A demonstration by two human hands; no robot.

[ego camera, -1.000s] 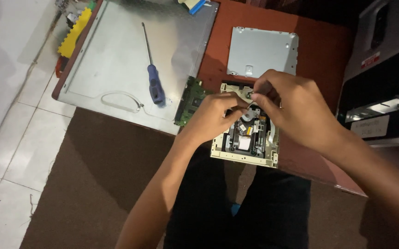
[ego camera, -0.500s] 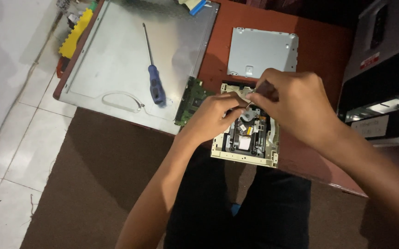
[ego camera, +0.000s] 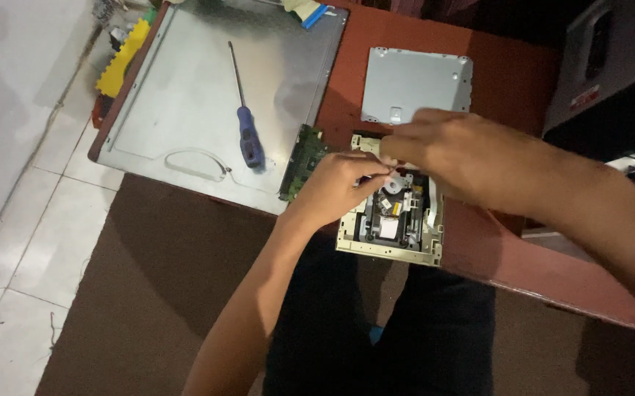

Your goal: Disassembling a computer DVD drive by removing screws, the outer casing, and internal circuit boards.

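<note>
Both hands pinch narrow inside the opened optical drive [ego camera: 391,220]: left hand [ego camera: 343,183], right hand [ego camera: 442,150]. It overhangs the surface [ego camera: 508,81] edge, so one slip could drop it.

- A reddish-brown wooden tabletop [ego camera: 508,81] carries the work, its near edge running just below the grip.
- Pale square floor tiles [ego camera: 16,220] with dark grout lie well to the left of the grip.
- A dark brown mat [ego camera: 148,293] covers the floor below and left of the grip.
- The light is dim and warm.
</note>
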